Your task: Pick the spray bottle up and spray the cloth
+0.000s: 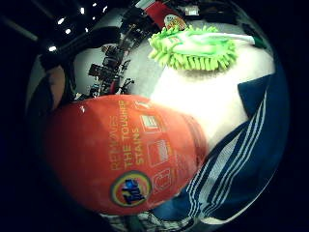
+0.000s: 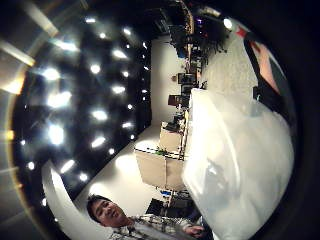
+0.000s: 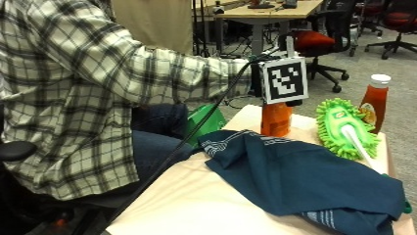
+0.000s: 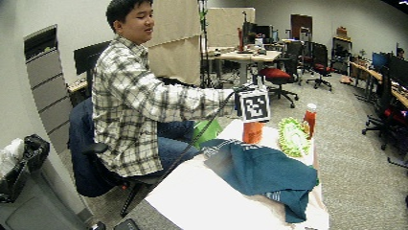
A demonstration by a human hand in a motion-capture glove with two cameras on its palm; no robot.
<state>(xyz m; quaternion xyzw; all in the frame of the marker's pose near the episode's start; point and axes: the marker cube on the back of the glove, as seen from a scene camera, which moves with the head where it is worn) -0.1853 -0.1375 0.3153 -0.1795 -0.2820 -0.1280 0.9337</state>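
I see an open office: grey carpet (image 4: 357, 158), a wooden desk (image 3: 267, 12) behind, a red-seated office chair (image 3: 316, 41), beige partition panels (image 4: 175, 40), and ceiling lights (image 2: 55, 135) overhead.

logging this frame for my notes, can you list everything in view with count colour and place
spray bottle: one, orange, standing on the table at its far end, beside the cloth
cloth: one, dark blue with white stripes, crumpled across the middle of the table
duster head: one, bright green and fluffy with a white handle, lying on the table beside the bottles
sauce bottle: one, red-orange with a white cap, upright at the table's far corner
table: one, pale cream top
green bag: one, just off the table's edge by the person's knee
right hand: at the top of the spray bottle, hidden behind the marker; grip not visible
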